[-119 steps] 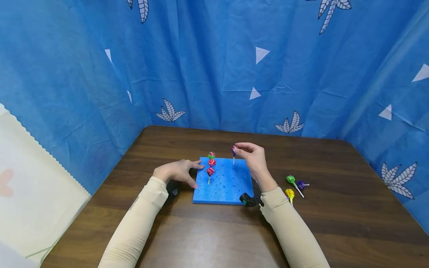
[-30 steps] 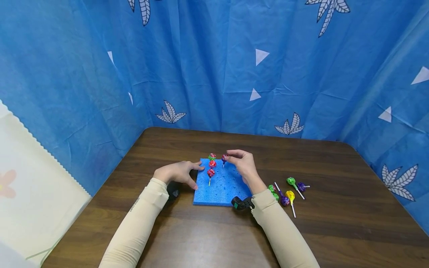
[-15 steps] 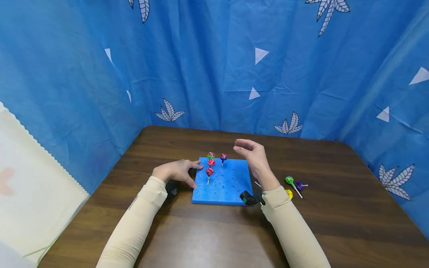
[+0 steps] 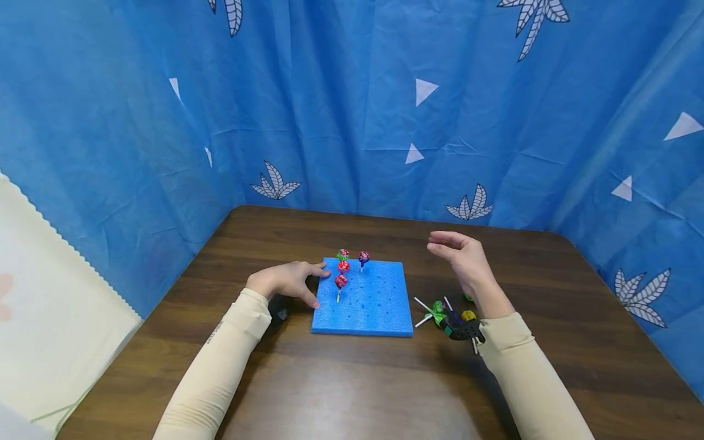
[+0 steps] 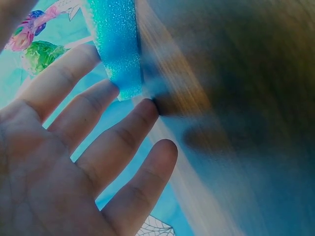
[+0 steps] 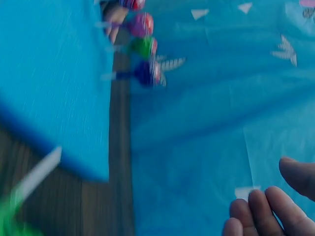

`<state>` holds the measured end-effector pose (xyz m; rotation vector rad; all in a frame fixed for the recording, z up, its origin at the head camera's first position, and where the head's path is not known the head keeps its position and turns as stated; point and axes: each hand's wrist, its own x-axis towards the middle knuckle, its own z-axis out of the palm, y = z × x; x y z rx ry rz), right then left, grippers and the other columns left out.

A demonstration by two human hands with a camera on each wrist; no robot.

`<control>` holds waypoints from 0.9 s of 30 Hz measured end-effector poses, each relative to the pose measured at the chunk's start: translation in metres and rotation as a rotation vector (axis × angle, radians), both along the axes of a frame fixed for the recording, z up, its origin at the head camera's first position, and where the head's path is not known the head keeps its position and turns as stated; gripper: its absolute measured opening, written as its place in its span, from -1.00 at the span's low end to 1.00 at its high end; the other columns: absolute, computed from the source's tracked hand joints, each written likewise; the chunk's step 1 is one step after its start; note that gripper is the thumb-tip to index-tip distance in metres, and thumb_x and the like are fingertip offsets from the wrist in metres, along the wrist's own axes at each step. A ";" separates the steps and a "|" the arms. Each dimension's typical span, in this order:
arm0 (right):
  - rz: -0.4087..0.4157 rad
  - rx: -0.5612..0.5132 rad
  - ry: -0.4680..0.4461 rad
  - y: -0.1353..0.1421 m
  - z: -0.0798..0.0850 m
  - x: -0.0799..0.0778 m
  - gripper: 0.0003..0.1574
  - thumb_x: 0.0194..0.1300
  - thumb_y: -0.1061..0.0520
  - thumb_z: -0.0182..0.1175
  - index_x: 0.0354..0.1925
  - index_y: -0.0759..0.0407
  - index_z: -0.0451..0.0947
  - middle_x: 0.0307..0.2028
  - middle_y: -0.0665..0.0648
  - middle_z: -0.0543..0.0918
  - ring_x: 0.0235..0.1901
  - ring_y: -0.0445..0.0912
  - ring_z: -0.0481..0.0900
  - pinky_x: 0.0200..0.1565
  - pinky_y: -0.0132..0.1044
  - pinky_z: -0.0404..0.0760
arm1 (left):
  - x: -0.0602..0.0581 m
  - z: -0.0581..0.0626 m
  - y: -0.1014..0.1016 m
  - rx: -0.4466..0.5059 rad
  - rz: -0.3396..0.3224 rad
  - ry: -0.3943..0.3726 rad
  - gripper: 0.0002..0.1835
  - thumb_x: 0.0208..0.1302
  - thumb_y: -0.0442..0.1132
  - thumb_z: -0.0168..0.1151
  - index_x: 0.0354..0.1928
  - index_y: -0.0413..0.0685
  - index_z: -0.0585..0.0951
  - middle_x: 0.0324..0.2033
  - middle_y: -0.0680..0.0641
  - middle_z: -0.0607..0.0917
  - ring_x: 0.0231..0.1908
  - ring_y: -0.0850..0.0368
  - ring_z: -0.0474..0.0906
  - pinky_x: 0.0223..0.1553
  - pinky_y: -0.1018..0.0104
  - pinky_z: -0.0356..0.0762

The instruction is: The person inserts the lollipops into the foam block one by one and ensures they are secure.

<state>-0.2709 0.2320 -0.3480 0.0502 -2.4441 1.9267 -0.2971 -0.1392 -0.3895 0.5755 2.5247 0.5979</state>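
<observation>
A blue foam board (image 4: pixel 379 305) lies on the table, with several lollipops stuck upright along its left and back part. The purple lollipop (image 4: pixel 363 257) stands right of the red-green lollipop (image 4: pixel 343 254), the red lollipop (image 4: pixel 343 267) and the yellow-stemmed red lollipop (image 4: pixel 340 282). At the board's left edge my left hand (image 4: pixel 291 281) rests, thumb and fingers spread; the left wrist view shows straight fingers (image 5: pixel 106 135) against the foam. My right hand (image 4: pixel 464 263) hovers right of the board and holds nothing; in the right wrist view its fingers (image 6: pixel 263 211) look relaxed.
Right of the board lie loose lollipops, among them a green lollipop (image 4: pixel 438 311) and a yellow lollipop (image 4: pixel 468 315), partly hidden by the right wrist's black camera (image 4: pixel 461 330). A blue curtain (image 4: pixel 341 122) hangs behind the wooden table (image 4: pixel 341 379).
My right hand placed the purple lollipop upright in the board's back part, let go, then rose and moved right, over the loose lollipops. My left hand has stayed at the board's left edge.
</observation>
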 end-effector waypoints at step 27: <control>0.044 0.331 -0.197 0.094 -0.060 0.006 -0.36 0.43 0.07 0.22 0.29 0.46 0.40 0.20 0.44 0.55 0.20 0.23 0.50 0.35 0.28 0.33 | -0.002 -0.002 -0.002 0.003 -0.001 -0.001 -0.12 0.08 0.02 0.52 0.47 0.30 0.36 0.59 0.05 0.09 0.56 -0.21 -0.02 0.44 -0.28 0.17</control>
